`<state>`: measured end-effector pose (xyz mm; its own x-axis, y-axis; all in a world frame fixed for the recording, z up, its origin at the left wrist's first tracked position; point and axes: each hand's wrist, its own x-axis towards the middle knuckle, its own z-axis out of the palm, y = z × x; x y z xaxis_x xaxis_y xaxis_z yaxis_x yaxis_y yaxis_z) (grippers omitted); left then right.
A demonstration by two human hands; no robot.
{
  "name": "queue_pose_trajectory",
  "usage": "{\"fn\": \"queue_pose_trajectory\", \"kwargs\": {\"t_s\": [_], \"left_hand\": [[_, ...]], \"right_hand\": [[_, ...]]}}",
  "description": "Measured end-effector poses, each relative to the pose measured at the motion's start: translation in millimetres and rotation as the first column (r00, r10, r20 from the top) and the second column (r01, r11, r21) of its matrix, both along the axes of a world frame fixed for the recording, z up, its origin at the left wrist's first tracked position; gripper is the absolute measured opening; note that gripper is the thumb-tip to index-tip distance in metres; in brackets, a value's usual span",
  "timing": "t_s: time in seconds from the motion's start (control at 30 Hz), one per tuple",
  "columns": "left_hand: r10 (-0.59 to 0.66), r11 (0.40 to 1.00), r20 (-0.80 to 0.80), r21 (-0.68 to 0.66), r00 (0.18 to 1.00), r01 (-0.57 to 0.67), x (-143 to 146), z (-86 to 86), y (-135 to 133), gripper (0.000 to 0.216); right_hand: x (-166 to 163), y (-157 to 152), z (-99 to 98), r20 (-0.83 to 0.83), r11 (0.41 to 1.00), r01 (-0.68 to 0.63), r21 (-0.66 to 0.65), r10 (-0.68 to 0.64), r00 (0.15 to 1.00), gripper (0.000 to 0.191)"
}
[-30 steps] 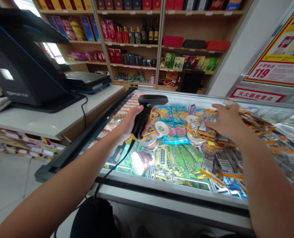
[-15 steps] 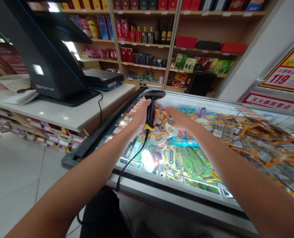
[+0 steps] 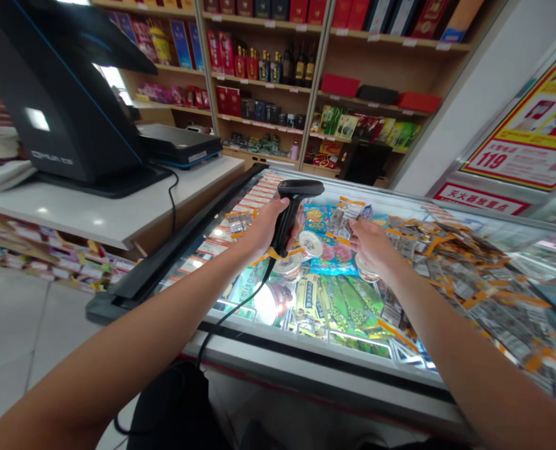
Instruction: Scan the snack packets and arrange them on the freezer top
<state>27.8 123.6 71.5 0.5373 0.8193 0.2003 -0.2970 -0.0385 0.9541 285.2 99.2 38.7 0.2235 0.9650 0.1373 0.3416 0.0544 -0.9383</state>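
Observation:
My left hand [image 3: 265, 226] is wrapped round the handle of a black barcode scanner [image 3: 286, 224], which stands upright above the glass top of a freezer. Its cable runs down toward me over the freezer's front edge. Between the fingertips of my right hand [image 3: 372, 242] is a small clear snack packet [image 3: 342, 219] with orange ends, tilted and held by its right side. Another such packet [image 3: 238, 222] lies left of the scanner. To the right of my right hand spreads a large heap of similar packets [image 3: 475, 265].
Under the glass are ice-cream tubs [image 3: 310, 244] and green packs [image 3: 348, 303]. A black rail [image 3: 165, 250] edges the freezer's left side. At left, a counter [image 3: 119, 215] carries a checkout terminal [image 3: 72, 119] and a scale [image 3: 179, 144]. Stocked shelves [image 3: 263, 84] stand behind.
My right hand has moved right from near the scanner and now pinches a packet. The left hand still grips the scanner. The view has shifted slightly right.

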Motion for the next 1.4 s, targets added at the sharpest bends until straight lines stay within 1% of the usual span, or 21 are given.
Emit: {"fn": "queue_pose_trajectory", "kwargs": {"t_s": [0.03, 0.07, 0.1, 0.13, 0.3, 0.43, 0.67, 0.8, 0.93, 1.0, 1.1, 1.17, 1.33, 1.4], "left_hand": [[-0.037, 0.999, 0.004, 0.027, 0.999, 0.036, 2, -0.7, -4, 0.042], [-0.076, 0.996, 0.001, 0.051, 0.997, 0.076, 4, -2.0, -7, 0.043], [-0.116, 0.991, -0.009, 0.068, 0.993, 0.116, 6, -3.8, -11, 0.043], [-0.157, 0.984, -0.026, 0.077, 0.987, 0.159, 7, -5.9, -14, 0.043], [-0.308, 0.948, -0.096, 0.06, 0.947, 0.314, 11, -15.8, -22, 0.041], [-0.348, 0.932, -0.162, 0.05, 0.923, 0.36, 11, -19.4, -23, 0.036], [-0.442, 0.888, -0.228, 0.025, 0.868, 0.459, 13, -22.4, -25, 0.04], [-0.427, 0.893, -0.259, 0.032, 0.866, 0.45, 12, -23.1, -26, 0.046], [-0.422, 0.895, -0.243, 0.041, 0.873, 0.444, 10, -25.7, -22, 0.052], [-0.438, 0.886, -0.245, 0.045, 0.865, 0.461, 9, -26.7, -21, 0.058], [-0.464, 0.869, -0.26, 0.05, 0.847, 0.492, 8, -26.3, -20, 0.065], [-0.466, 0.868, -0.266, 0.049, 0.844, 0.494, 7, -25.1, -21, 0.065], [-0.466, 0.866, -0.281, 0.052, 0.839, 0.498, 6, -21.6, -24, 0.065], [-0.465, 0.866, -0.279, 0.053, 0.841, 0.496, 6, -20.4, -23, 0.064]], "right_hand": [[1, -9, -0.9, -0.205, 0.999, -0.033, 0.016, 0.035, 0.978, 0.031], [1, -17, -1.3, -0.332, 0.997, -0.068, 0.028, 0.073, 0.941, 0.032], [1, -24, -0.8, -0.398, 0.995, -0.091, 0.038, 0.098, 0.912, 0.034], [0, -29, 0.4, -0.42, 0.994, -0.099, 0.046, 0.109, 0.901, 0.035], [-3, -36, 9.0, -0.401, 0.996, -0.055, 0.068, 0.078, 0.913, 0.031], [-4, -34, 8.6, -0.47, 0.998, -0.021, 0.056, 0.045, 0.882, 0.028], [0, -31, 7.5, -0.506, 0.999, 0.031, 0.022, -0.015, 0.863, 0.034], [1, -30, 8.7, -0.486, 0.999, 0.044, 0.013, -0.032, 0.873, 0.032], [4, -30, 10.8, -0.446, 0.995, 0.086, 0.044, -0.057, 0.893, 0.033], [6, -30, 12.3, -0.44, 0.994, 0.096, 0.058, -0.061, 0.896, 0.03], [10, -31, 14.7, -0.415, 0.995, 0.075, 0.06, -0.043, 0.909, 0.022], [10, -31, 15.8, -0.405, 0.996, 0.069, 0.053, -0.042, 0.913, 0.02], [11, -32, 15.2, -0.404, 0.991, 0.099, 0.086, -0.056, 0.913, 0.023], [12, -32, 14.5, -0.391, 0.991, 0.111, 0.079, -0.071, 0.918, 0.022]]}}
